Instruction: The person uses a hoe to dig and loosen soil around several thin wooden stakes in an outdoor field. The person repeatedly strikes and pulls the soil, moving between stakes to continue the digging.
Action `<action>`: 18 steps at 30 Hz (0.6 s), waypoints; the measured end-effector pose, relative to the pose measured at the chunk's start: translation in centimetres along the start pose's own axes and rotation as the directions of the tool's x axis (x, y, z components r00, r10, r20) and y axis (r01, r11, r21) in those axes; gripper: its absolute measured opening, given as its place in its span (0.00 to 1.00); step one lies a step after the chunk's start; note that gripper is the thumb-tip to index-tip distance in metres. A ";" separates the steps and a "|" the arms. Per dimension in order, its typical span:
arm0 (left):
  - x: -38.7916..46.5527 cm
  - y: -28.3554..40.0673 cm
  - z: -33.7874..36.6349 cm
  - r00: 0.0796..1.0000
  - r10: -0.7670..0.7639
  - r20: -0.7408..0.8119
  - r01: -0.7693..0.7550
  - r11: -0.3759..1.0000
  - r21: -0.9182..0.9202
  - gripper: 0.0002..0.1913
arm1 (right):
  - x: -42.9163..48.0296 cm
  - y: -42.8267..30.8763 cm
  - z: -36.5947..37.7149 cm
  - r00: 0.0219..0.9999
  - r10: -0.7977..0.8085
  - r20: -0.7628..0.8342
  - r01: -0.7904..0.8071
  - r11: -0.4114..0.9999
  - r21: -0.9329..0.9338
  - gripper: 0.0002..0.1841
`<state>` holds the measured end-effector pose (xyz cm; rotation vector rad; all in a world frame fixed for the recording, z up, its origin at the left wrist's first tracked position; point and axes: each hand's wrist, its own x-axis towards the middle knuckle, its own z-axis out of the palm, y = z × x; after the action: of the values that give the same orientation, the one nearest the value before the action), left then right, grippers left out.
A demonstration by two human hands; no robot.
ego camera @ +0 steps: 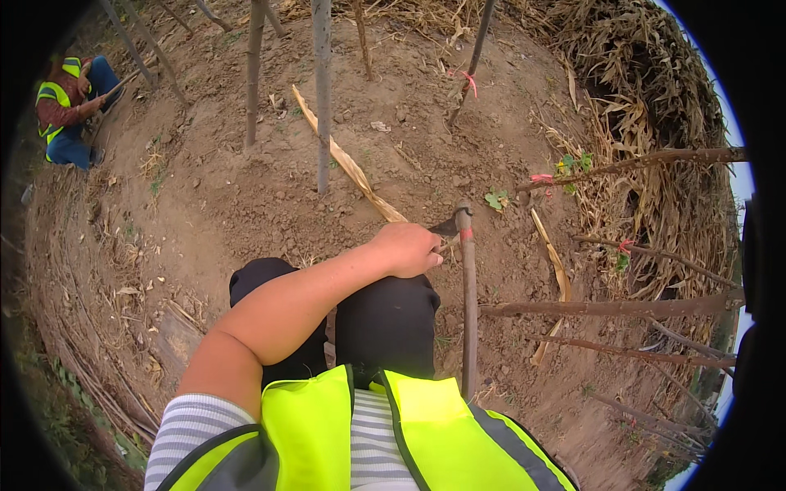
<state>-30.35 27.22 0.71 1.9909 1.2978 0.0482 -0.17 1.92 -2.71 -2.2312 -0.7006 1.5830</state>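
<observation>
My left hand (412,250) reaches across my dark-clad knees, its fingers curled round what looks like a thin pale stalk (451,245); the fist hides most of it. Just beyond the knuckles is the dark metal blade (446,228) of a hoe-like tool, whose wooden handle (469,307) runs down beside my right knee. A long dry leaf strip (353,169) lies on the soil, its near end by the back of my hand. My right hand is out of view.
Thin tree trunks (323,92) rise ahead, and more (614,307) at the right, some with pink ties (471,83). Dry corn stalks (669,80) are heaped at the far right. A person in a yellow vest (61,98) sits at the upper left, holding a wooden handle (123,84).
</observation>
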 end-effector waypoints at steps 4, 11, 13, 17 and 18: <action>-0.2 0.5 0.5 0.998 0.032 -0.057 -0.036 0.997 -0.066 0.15 | 4.5 -2.1 3.7 0.999 -0.018 -0.039 0.020 0.999 0.038 0.17; -2.4 -0.2 -0.6 0.988 0.030 -0.150 -0.019 0.997 0.074 0.13 | 18.3 -7.7 11.2 0.990 -0.144 0.014 0.142 0.988 0.067 0.18; -3.4 -0.3 -0.6 0.984 0.053 -0.169 -0.034 0.993 0.116 0.13 | 20.8 -8.9 12.3 0.999 0.011 0.043 -0.003 0.983 -0.184 0.18; -5.6 -0.2 0.2 0.985 0.098 -0.143 -0.069 0.979 0.191 0.13 | 23.0 -11.3 16.1 0.731 -0.682 0.031 0.381 0.370 -0.848 0.22; -6.0 -0.2 0.4 0.983 0.114 -0.145 -0.083 0.975 0.205 0.13 | 23.8 -12.6 17.7 0.726 -0.675 0.130 0.467 0.346 -0.814 0.21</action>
<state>-33.22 22.19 2.38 2.2597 1.3441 0.1294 -13.07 25.21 -20.91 -2.1461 -2.2149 0.6077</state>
